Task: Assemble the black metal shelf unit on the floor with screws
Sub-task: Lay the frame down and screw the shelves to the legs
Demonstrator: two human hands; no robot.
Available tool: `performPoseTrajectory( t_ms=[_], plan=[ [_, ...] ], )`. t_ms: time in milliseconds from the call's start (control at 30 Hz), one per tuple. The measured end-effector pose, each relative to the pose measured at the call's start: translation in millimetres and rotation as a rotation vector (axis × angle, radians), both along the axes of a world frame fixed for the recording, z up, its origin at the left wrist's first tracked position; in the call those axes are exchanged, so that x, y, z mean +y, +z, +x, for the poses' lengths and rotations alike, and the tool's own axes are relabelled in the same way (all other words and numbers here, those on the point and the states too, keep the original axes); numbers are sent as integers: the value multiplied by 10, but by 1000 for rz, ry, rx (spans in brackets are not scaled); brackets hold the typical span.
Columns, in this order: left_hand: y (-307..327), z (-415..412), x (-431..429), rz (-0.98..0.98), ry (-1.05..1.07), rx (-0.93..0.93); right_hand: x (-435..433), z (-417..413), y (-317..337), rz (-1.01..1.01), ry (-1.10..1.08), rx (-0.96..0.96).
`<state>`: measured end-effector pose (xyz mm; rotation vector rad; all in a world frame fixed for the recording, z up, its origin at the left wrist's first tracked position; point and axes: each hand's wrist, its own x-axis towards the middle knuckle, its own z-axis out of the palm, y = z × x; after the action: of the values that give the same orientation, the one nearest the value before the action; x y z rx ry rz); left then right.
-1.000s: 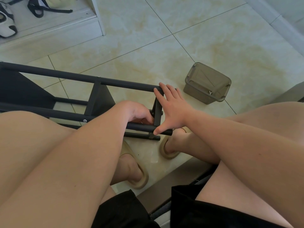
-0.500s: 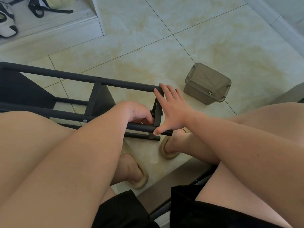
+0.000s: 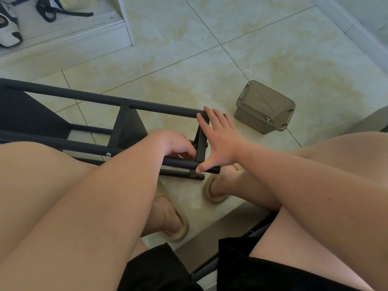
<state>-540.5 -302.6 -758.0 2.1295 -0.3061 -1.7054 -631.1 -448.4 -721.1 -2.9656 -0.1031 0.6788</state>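
Observation:
The black metal shelf unit [image 3: 84, 98] lies on its side on the tiled floor, its long tubes running from the left edge to the middle. My right hand [image 3: 218, 139] is spread flat against the end crossbar, fingers on the upper tube and thumb on the lower tube. My left hand [image 3: 178, 144] reaches inside the frame just left of that crossbar with its fingers curled at the joint. What those fingers hold is hidden. A silver screw head [image 3: 108, 154] shows on the near tube.
A grey lidded plastic box [image 3: 265, 107] with a small metal part on its lid sits on the floor to the right of the frame. Shoes [image 3: 9, 28] lie on a low white ledge at the top left. My knees and sandalled feet crowd the foreground.

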Motion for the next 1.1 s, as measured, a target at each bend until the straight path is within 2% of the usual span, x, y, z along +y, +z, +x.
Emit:
performPoseTrajectory(
  t_ms=[367,633,867,1100],
  plan=[
    [37,-12,-11,54,-13,7,6,16,9,-15,13,32],
    [1,-3,28,21,2,57,13,30,15,-22,6,52],
    [35,-19,-11,25,-8,-50,10,29,-1,-13,2,54],
    [23,-2,34,18,-8,32,9,25,2,-20,5,51]
  ],
)
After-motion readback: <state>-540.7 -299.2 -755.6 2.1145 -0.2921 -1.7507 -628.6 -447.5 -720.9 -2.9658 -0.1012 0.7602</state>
